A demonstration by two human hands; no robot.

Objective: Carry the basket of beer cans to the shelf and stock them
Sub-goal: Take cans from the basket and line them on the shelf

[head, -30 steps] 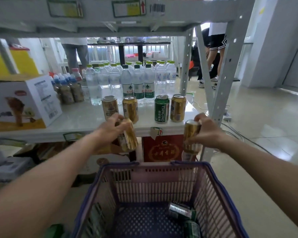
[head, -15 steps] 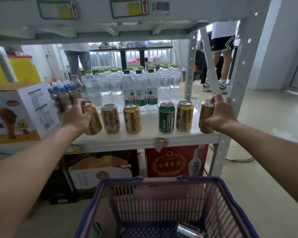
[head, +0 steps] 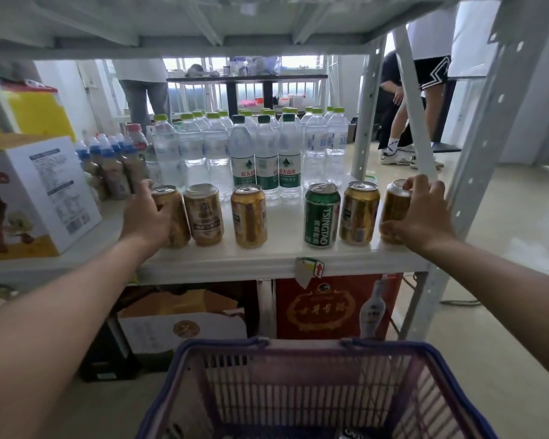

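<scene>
A pale metal shelf carries a front row of six beer cans before ranks of clear water bottles. The left hand wraps the leftmost gold aluminium can, standing on the board. The right hand clasps the rightmost gold can at the shelf's end. Below, the purple plastic basket waits.

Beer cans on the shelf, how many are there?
6, in a row along the shelf front: gold cans, a green can, then gold cans. The end ones are in hands. The basket may hide more.
</scene>
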